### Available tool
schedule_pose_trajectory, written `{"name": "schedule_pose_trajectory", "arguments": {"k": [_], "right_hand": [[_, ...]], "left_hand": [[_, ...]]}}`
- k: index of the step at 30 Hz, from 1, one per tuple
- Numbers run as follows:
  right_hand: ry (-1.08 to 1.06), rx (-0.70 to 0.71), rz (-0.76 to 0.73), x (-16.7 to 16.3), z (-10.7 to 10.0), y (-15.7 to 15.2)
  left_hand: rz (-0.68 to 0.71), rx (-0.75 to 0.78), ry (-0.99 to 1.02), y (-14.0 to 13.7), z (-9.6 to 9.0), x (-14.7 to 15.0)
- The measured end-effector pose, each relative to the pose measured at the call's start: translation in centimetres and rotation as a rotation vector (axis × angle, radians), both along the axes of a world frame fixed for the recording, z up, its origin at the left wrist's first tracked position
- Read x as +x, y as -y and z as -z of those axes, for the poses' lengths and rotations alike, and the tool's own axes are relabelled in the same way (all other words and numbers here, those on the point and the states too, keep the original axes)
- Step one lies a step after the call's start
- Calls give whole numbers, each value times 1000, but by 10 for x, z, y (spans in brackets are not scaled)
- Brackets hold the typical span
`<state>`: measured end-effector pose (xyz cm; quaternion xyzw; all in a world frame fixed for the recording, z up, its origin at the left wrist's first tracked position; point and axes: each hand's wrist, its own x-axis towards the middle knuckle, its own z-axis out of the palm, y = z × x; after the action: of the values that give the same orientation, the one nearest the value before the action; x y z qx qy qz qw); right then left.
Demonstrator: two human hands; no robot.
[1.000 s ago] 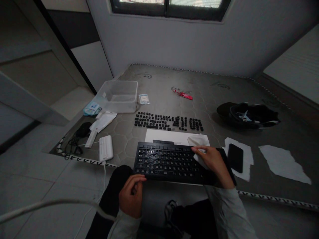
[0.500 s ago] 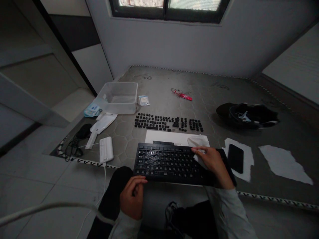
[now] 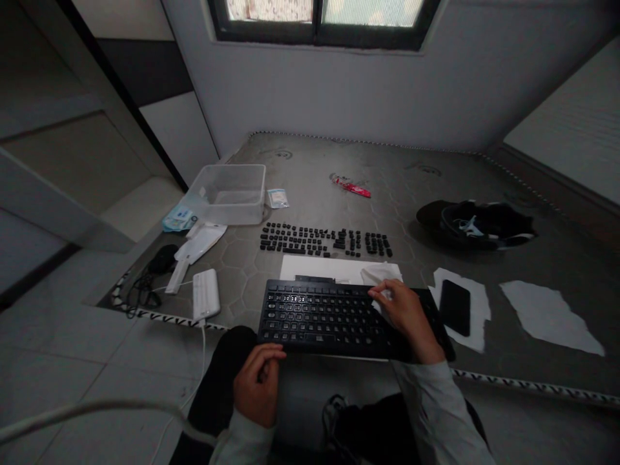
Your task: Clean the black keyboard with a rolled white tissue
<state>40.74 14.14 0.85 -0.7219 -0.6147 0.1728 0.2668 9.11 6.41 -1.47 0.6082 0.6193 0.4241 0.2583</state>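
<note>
Head view: right hand [image 3: 404, 313] lay on the right part of the black keyboard [image 3: 324, 316], fingers [image 3: 380, 289] pinched on a white cloth [image 3: 380, 276] at the keyboard's top edge. Keyboard sat lower centre of frame, at the near edge of the grey mattress [image 3: 387, 206], partly over a white paper sheet [image 3: 320, 268]. Left hand [image 3: 256, 381] at lower left of centre, fingers curled together around the keyboard's near-left corner. Loose black keycaps [image 3: 324, 239] in rows just above the sheet. Clear plastic tub [image 3: 227, 192] upper left, white remote-like device [image 3: 206, 294] left of keyboard. Black phone [image 3: 454, 307] on torn paper, right of keyboard. Dark helmet [image 3: 477, 223] at right
</note>
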Motion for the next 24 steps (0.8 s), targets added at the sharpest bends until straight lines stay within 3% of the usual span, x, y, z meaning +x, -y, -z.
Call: {"name": "schedule_pose_trajectory", "arguments": {"k": [3,7,11,13,19,24], "right_hand": [[9,42,-11,-4,0,2],[-65,-36,54,-1,-6,3],[-229,-36,206,11,-23,4],[-372,-4,213,12,-33,6],[-792,-38,-149,-25,-58,14],[-859,-49,-351,-59,-74,16]], "left_hand": [[-6,-1,5,1,-2,2],[-55,-3,56,3,-6,4],[-74,26,62,5,-9,5],[-55,39,51,6,-10,6],[60,-21,11,-2,-37,27],[304,-135,41,-38,-79,65]]}}
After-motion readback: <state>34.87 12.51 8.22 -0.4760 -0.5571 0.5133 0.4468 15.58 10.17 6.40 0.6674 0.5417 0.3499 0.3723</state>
